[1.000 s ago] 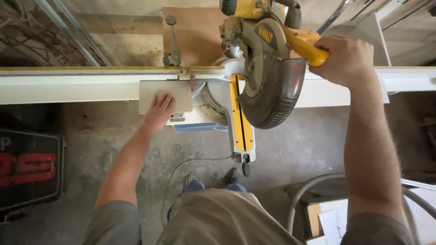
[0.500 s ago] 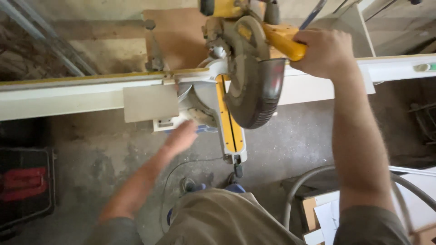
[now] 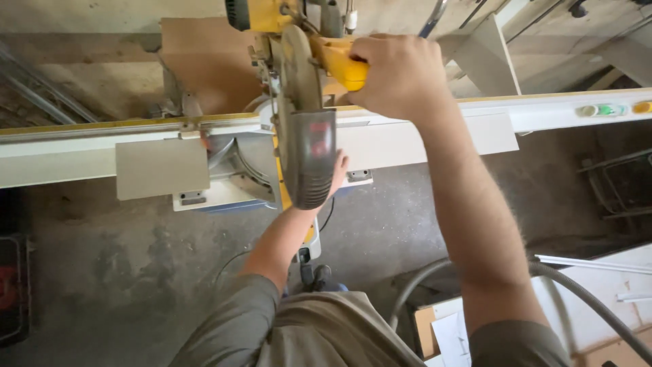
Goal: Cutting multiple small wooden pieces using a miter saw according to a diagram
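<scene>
Right hand (image 3: 401,75) is closed in a full grip around the yellow handle (image 3: 343,64) of the mitre saw (image 3: 302,136), blade guard raised. Left hand (image 3: 337,173) reaches under the guard, resting on the white board (image 3: 407,139) lying across the saw's worktop (image 3: 234,166); finger spread cannot be determined, largely hidden.

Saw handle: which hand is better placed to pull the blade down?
Right. The right hand is wrapped around the yellow saw handle. The left hand reaches under the blade guard toward the white board, mostly hidden.
</scene>
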